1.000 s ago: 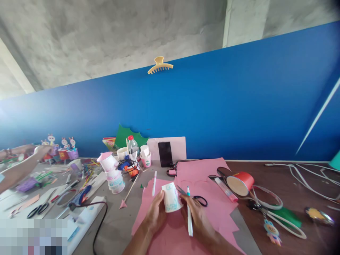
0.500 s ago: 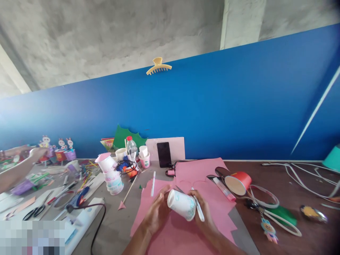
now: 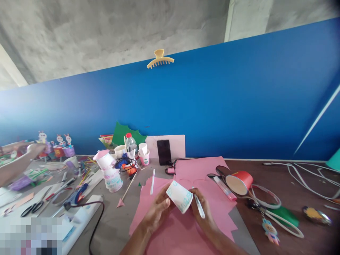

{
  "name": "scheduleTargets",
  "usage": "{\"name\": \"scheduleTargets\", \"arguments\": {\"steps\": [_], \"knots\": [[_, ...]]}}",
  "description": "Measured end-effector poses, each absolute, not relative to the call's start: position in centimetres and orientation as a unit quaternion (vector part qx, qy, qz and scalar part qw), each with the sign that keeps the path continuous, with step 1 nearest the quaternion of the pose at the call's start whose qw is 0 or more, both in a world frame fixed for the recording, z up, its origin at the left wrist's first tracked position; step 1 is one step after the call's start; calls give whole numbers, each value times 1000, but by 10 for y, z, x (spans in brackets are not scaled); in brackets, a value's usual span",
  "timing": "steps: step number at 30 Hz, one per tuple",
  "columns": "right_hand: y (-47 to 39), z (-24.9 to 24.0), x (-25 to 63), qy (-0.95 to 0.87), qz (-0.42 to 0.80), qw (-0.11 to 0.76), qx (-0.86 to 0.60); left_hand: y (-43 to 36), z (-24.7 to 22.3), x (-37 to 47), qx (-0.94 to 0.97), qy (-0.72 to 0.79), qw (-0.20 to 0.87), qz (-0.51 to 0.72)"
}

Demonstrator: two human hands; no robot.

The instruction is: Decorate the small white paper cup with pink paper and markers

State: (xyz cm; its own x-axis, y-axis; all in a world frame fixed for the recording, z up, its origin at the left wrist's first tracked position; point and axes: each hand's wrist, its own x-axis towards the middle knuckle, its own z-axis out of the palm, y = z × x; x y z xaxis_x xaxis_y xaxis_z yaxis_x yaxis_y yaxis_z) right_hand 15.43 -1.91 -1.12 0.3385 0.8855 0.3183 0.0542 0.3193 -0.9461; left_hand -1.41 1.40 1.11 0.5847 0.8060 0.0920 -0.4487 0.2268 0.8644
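Note:
A white paper cup (image 3: 179, 197) with turquoise markings is held tilted above the pink paper (image 3: 174, 237). My left hand (image 3: 158, 209) is closed around its left side, with the thumb on the near face. At the cup's right edge, my right hand (image 3: 203, 211) grips a white marker (image 3: 198, 206), whose lower end points towards me. Whether the right fingers also press on the cup is hidden behind it. Another white marker (image 3: 152, 181) lies on the paper beyond my left hand.
On the left stand stacked decorated cups (image 3: 111, 173), scissors (image 3: 33, 208) and a glue gun (image 3: 79, 196). A phone (image 3: 164, 152) leans at the back. A red cup (image 3: 240, 182) and cables (image 3: 305, 177) lie to the right. Another person's arm (image 3: 16, 166) reaches in from the far left.
The cup has been turned, so its narrow end now points up and left and more turquoise marks show. My left thumb has come onto its near side. The marker stays in my right hand.

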Motion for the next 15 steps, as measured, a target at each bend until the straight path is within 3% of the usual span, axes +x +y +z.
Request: {"name": "scheduleTargets", "arguments": {"steps": [10,15], "knots": [[-21,4,148,-445,395,627,-503,15,7,-9,441,196,757,440],[-18,-14,150,-500,330,601,-529,17,2,-11,425,197,767,439]]}}
